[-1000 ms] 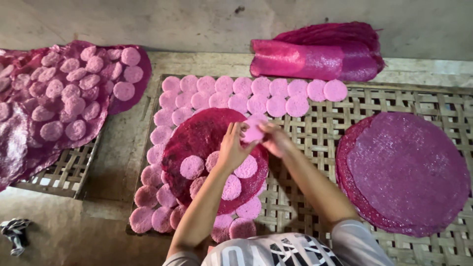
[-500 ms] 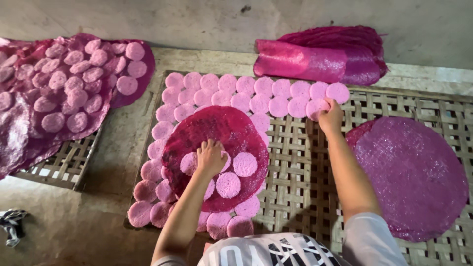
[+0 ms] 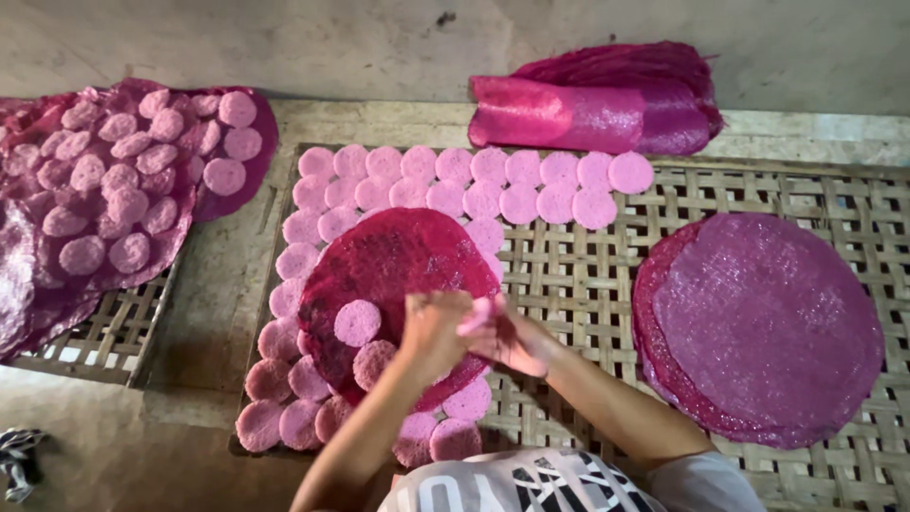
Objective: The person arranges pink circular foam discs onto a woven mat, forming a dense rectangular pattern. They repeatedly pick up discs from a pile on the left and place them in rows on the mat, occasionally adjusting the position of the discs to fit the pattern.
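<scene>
Over the near part of the woven mat, both hands meet above the dark red sheet: the left hand and right hand are pinched together on one small pink disc, fingers curled around its rim, though how firmly each grips I cannot tell. That disc looks thin, light and slightly floppy, probably damp and easy to tear or crease, so it seems best taken by the edge with fingertips on both sides and kept flat. More discs lie on the red sheet by the left hand, and rows of discs run along the mat's far edge and down its left edge. A stack of purple rounds sits toward the mat's right side, a folded pink sheet lies beyond the far edge, and another disc-covered sheet lies off to the left
</scene>
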